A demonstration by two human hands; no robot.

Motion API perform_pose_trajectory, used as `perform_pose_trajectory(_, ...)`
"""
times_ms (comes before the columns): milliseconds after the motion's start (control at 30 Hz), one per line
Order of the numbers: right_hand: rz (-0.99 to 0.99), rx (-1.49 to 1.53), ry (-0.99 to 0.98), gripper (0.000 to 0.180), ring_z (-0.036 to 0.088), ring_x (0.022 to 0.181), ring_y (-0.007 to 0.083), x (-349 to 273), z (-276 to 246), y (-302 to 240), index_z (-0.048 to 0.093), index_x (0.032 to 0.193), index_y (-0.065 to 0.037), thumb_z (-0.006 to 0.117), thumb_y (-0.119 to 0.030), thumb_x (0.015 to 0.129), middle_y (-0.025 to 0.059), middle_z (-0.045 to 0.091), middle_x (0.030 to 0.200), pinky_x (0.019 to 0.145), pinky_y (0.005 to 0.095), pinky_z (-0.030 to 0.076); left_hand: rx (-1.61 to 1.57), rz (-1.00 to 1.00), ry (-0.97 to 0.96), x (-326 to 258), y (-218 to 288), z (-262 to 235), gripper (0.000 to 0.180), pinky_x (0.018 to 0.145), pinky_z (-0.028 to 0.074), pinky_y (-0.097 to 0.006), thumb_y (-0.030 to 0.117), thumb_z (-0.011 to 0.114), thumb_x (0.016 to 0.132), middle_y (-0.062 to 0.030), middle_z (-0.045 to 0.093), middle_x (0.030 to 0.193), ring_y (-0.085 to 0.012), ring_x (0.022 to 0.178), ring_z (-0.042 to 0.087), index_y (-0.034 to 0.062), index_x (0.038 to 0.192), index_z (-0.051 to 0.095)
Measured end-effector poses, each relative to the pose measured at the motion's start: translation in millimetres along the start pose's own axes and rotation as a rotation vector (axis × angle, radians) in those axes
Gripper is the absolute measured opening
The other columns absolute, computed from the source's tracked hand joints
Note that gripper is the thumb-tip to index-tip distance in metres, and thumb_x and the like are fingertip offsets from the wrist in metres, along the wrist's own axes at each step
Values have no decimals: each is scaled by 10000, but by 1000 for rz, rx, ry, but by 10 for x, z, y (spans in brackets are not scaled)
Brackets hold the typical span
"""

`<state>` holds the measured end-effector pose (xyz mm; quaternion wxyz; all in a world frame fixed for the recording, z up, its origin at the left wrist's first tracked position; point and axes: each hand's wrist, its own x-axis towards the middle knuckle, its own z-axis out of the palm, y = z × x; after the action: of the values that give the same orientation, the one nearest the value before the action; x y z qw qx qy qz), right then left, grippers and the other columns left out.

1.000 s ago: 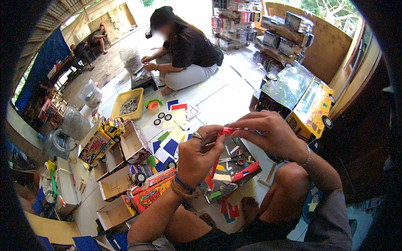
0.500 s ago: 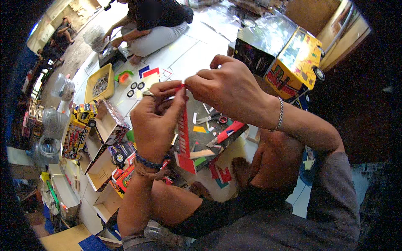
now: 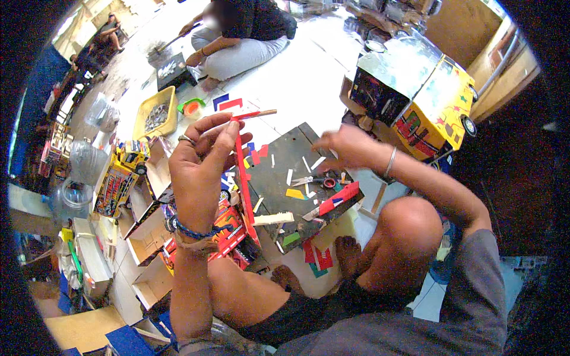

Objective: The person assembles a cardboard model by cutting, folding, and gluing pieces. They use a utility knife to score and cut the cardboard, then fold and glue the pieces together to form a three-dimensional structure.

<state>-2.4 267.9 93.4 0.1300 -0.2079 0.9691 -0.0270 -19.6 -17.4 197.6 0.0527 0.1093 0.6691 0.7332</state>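
Above the dark cutting board (image 3: 285, 172) on the floor, the left hand (image 3: 199, 163) pinches a long red strip (image 3: 242, 178) by its top end, raised upright, while the right hand (image 3: 347, 145) hovers with loose, empty fingers over the board's far edge, near small scissors (image 3: 317, 181)

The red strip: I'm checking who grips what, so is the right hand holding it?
No, the left hand alone pinches the red strip, while the right hand reaches over the dark board.
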Motion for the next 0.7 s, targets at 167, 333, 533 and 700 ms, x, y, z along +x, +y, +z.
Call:
perform_pose_trajectory(167,-11,0,54,414,656,1017,271,-134,883,-76,669,1170,-93,755,-338,847,106,646,1180,912,409,483,-11,15,0,-47,16,-43,275,794,618,-308,127,690,968,-156,734,1075,-220,963,735,-19,1196,638)
perform_pose_trajectory(333,-49,28,215,391,646,995,260,-220,941,-93,661,1185,-97,748,-287,854,93,640,1166,895,406,486,3,-48,39,-43,-11,-43,279,786,626,-310,115,692,963,-173,726,1111,-237,975,737,-25,1196,629)
perform_pose_trajectory(533,-27,31,183,416,645,994,260,-207,941,-89,644,1202,-100,749,-308,857,86,633,1185,889,400,486,15,-50,10,32,-71,-64,285,802,623,-326,134,693,964,-170,726,1117,-249,990,736,-3,1205,628)
perform_pose_trajectory(700,-35,69,183,408,650,997,269,-202,895,-75,669,1175,-102,755,-345,859,97,643,1189,869,402,494,-6,-33,-54,36,-153,-89,267,805,616,-301,109,692,962,-155,729,1102,-212,978,732,-20,1191,640)
